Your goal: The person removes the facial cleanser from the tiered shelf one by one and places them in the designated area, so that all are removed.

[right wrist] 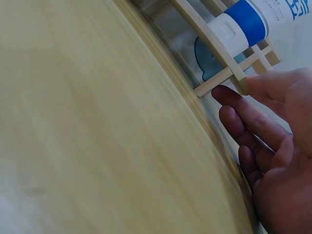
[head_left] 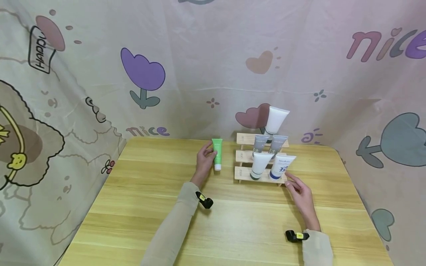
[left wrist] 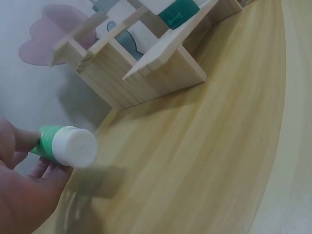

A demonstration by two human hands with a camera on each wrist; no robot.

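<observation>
A slim green tube (head_left: 217, 152) with a white cap (left wrist: 78, 147) stands cap down in my left hand (head_left: 203, 162). Thumb and fingers pinch its side, and the cap shows clear of the wood in the left wrist view. At the lower right end of a three-step wooden rack (head_left: 245, 174), my right hand (head_left: 302, 196) pinches the shelf's corner. In the right wrist view the thumb (right wrist: 273, 87) lies against the shelf end, the fingers curved below it. Nearest this hand stands a white tube with a blue band (head_left: 281, 167).
Beside it on the bottom step is a white tube with a dark green cap (head_left: 261, 166). Two grey tubes (head_left: 259, 144) stand on the middle step, and a larger white tube (head_left: 275, 121) on the top one. A printed cloth (head_left: 199, 74) hangs behind the wooden table (head_left: 149, 173).
</observation>
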